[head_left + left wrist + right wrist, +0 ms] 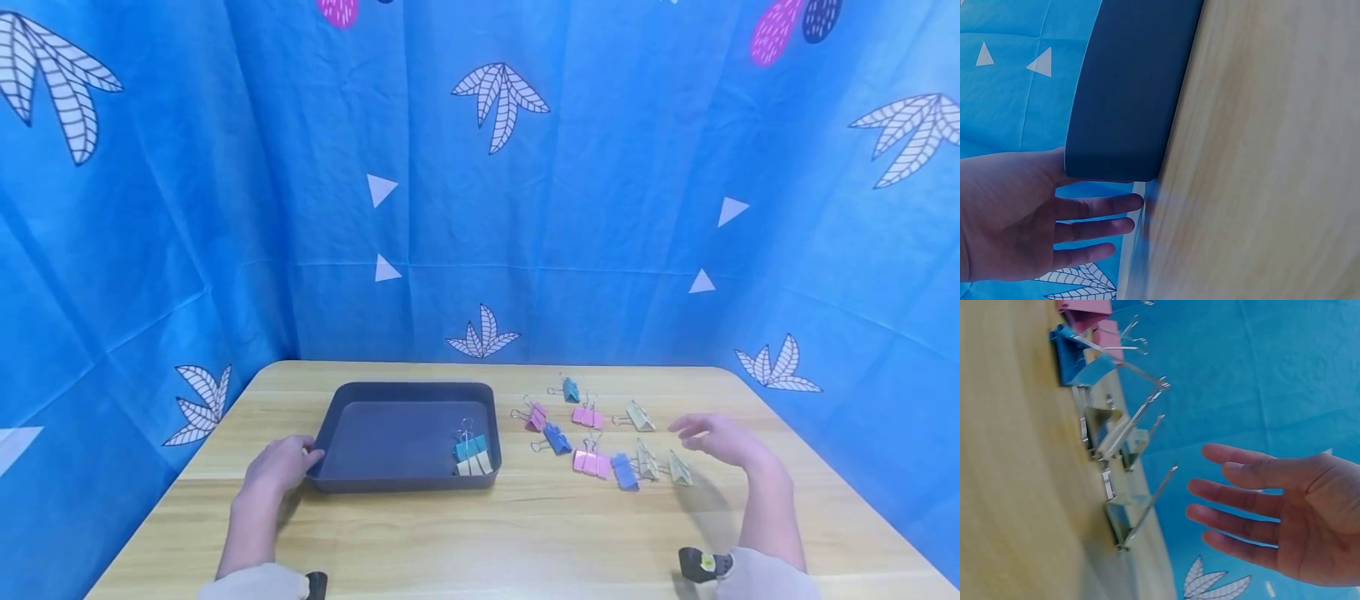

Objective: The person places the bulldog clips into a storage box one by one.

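Note:
My left hand (281, 462) holds the dark tray (405, 485) by its left side. Its thumb is at the rim near the front corner, while the other fingers extend along the outer wall in the left wrist view. A teal binder clip (470, 447) and a cream binder clip (474, 465) lie in the tray's right end. Above the table's right side, my right hand (723, 440) hovers with relaxed fingers and holds nothing. Closest to it are cream binder clips, one farther back (640, 416) and one nearer the front (680, 469); its fingers are apart from them in the right wrist view.
Right of the tray are more binder clips: pink (592, 464), blue (624, 472), magenta (536, 417) and teal (571, 389), their wire handles sticking out. A blue patterned curtain (480, 208) surrounds the wooden table (465, 550) at the back and sides.

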A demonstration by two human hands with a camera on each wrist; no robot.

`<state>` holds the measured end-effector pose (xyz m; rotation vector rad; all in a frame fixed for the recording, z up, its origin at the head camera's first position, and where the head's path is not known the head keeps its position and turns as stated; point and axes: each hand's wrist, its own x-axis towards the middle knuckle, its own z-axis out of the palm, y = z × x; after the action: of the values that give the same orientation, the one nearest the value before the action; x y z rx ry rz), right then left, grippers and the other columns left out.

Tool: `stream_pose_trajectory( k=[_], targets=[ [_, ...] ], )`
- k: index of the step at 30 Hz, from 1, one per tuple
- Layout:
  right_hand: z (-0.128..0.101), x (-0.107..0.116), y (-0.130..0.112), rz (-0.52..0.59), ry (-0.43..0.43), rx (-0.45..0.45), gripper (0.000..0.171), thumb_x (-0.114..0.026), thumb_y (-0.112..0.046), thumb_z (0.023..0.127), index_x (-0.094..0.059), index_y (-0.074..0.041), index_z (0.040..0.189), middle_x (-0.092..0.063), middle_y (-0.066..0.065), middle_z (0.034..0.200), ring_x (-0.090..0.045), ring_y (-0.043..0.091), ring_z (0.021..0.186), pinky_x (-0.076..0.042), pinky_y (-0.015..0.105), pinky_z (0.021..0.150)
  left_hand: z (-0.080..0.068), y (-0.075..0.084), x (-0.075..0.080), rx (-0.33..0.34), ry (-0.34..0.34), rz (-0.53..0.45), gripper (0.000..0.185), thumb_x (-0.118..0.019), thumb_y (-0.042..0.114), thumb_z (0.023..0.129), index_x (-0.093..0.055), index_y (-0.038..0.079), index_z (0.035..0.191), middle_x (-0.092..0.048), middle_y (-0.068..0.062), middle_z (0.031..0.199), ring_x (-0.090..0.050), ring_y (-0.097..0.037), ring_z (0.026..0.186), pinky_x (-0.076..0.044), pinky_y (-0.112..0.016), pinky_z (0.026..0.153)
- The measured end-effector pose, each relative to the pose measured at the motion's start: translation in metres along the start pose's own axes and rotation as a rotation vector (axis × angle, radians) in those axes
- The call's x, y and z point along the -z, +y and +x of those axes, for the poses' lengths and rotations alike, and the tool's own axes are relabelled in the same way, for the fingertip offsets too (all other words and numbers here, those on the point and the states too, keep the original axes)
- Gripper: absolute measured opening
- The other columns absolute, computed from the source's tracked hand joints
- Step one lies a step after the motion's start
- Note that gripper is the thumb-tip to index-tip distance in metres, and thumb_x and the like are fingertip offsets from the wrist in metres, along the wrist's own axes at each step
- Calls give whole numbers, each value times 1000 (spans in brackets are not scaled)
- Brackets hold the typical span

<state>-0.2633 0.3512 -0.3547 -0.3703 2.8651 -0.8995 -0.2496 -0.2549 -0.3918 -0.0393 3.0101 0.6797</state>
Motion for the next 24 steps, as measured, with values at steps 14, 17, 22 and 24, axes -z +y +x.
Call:
stream_pose_trajectory(
  k=[14,17,22,24],
  targets=[
    [3,-16,15,108,-115,-51,32,-55,8,76,-59,11,107,-60,25,105,-56,41,95,-47,52,79,-1,0,-1,9,-3,1,38,-51,16,93,-53,-12,118,-53,-32,115,-47,-48,107,-40,-56,85],
    [4,-17,18,90,-107,-54,31,-56,8,75,-60,10,106,-61,24,102,-57,39,93,-48,51,77,0,1,-2,12,0,0,38,-51,16,93,-53,-12,118,-53,-32,115,-46,-48,107,-40,-56,86],
    [7,-18,20,43,-104,-76,31,-53,9,72,-64,5,100,-63,19,98,-58,35,88,-48,49,75,-1,1,-2,21,1,-9,39,-51,16,93,-52,-13,119,-52,-32,116,-47,-48,107,-39,-56,86],
    [7,-18,20,29,-109,-87,30,-53,9,72,-65,4,98,-63,18,97,-58,35,88,-49,49,75,-1,1,-2,20,3,-10,39,-51,16,93,-52,-13,119,-52,-32,116,-47,-48,107,-39,-56,86]
  ],
)
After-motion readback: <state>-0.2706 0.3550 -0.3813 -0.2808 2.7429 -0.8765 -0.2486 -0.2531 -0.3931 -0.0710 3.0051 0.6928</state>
